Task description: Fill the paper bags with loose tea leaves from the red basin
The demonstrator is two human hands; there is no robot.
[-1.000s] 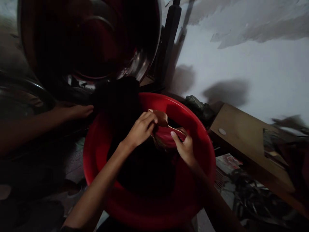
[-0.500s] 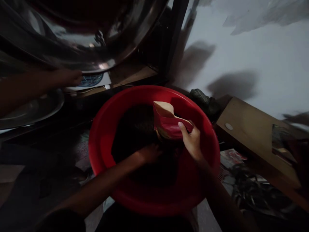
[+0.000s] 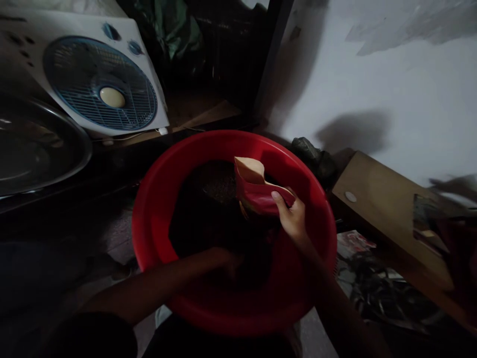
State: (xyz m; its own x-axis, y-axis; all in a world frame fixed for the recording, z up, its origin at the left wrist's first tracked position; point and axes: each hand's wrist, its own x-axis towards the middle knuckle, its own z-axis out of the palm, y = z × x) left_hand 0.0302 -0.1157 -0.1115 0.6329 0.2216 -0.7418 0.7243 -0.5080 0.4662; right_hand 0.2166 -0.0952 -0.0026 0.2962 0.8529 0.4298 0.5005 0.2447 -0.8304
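A large red plastic tub [image 3: 156, 181] stands in front of me, with a mass of dark, loose, grainy material [image 3: 219, 191] in it. Over its right half, my right hand [image 3: 292, 214] grips the side of a red pouch [image 3: 259, 194], thumb on the near face. The pouch's mouth gapes, showing a pale tan lining; its lower part fades into shadow. My left hand [image 3: 229, 261] reaches low into the tub, at the dark material. Its fingers are lost in the gloom, so whether they hold anything cannot be seen.
A white box fan [image 3: 112, 97] and a shiny metal basin [image 3: 80, 141] are at the left. Beyond the tub lies a dark plastic bag [image 3: 307, 149]. A wooden bench [image 3: 376, 194] stands right, beside a tangle of dark straps [image 3: 387, 293]. A white wall rises behind.
A big metal basin and another person's hand have left the upper left, uncovering the fan. My left hand has drawn nearer to me inside the tub. My right hand keeps the pouch nearly still.
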